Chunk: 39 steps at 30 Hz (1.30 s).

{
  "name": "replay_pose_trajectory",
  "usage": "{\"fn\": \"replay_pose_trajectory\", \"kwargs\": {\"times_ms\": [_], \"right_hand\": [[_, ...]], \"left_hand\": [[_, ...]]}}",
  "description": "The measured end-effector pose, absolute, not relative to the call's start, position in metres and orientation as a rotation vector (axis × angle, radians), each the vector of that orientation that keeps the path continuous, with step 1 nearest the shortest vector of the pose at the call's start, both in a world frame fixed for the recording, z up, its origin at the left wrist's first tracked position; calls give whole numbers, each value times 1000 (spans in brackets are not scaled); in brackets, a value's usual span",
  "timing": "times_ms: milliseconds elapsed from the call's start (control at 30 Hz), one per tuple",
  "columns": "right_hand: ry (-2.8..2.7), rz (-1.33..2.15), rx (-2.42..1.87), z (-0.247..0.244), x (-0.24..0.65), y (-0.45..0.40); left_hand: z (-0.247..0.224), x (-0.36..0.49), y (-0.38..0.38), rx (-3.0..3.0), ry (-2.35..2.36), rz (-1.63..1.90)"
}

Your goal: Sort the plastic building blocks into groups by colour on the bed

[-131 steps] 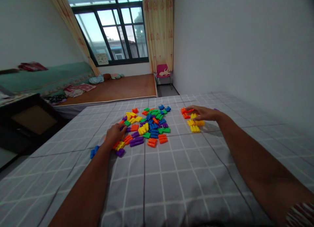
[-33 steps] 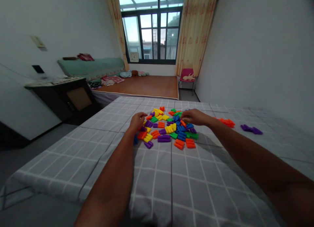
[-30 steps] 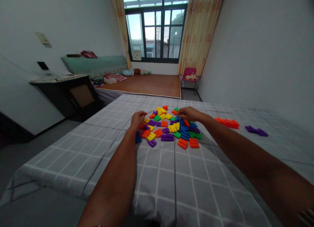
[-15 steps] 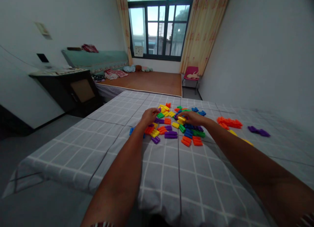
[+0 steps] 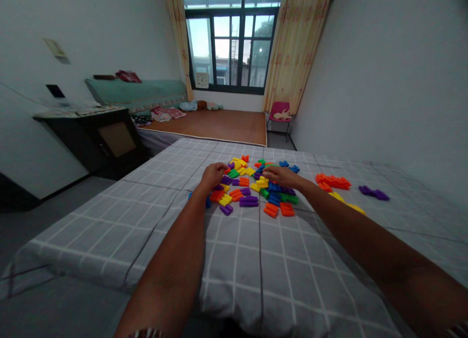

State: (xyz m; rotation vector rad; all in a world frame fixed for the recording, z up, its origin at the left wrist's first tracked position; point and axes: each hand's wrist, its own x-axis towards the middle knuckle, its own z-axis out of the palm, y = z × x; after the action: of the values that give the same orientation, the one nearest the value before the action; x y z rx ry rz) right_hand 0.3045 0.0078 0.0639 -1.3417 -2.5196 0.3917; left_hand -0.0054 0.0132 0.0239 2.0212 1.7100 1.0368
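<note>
Nearside of the right hand [image 5: 281, 176], two orange blocks [image 5: 287, 210] lie side by side.

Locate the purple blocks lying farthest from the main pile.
In the head view, the purple blocks lie on the checked cloth toward the right side, just right of the separate orange blocks.

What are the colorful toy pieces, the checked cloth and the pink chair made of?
Toy pieces: probably plastic, fairly smooth; each has one even, bright color and rounded edges.
Checked cloth: looks like woven fabric, matte; it wrinkles softly and drapes over the edge.
Pink chair: maybe a plastic or fabric back, too far away to tell; its thin grey legs might be metal.
</note>
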Motion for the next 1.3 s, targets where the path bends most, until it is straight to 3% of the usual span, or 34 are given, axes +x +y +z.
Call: {"fn": "replay_pose_trajectory", "kwargs": {"times_ms": [167,333,500,700,833,933,1100,1300], "right_hand": [[-2562,176,-1550,53,280,8],[-2258,345,-1421,50,266,3],[-2060,663,-1376,56,261,-3],[-2168,266,-900,57,282,-23],[-2293,177,-771,57,305,-36],[-2278,203,-903,67,353,-33],[-2069,313,-1621,82,504,-25],[-2221,512,-1892,51,599,-34]], "left_hand": [[21,9,13,2079,1626,996],[24,50,1,2360,1250,910],[39,74,-13,2328,1159,1056],[48,92,-19,2002,1167,1016],[50,110,-33,1849,1112,891],[51,118,-42,1858,1039,801],[43,119,-41,1934,971,735],[26,120,-35,2013,932,681]]}}
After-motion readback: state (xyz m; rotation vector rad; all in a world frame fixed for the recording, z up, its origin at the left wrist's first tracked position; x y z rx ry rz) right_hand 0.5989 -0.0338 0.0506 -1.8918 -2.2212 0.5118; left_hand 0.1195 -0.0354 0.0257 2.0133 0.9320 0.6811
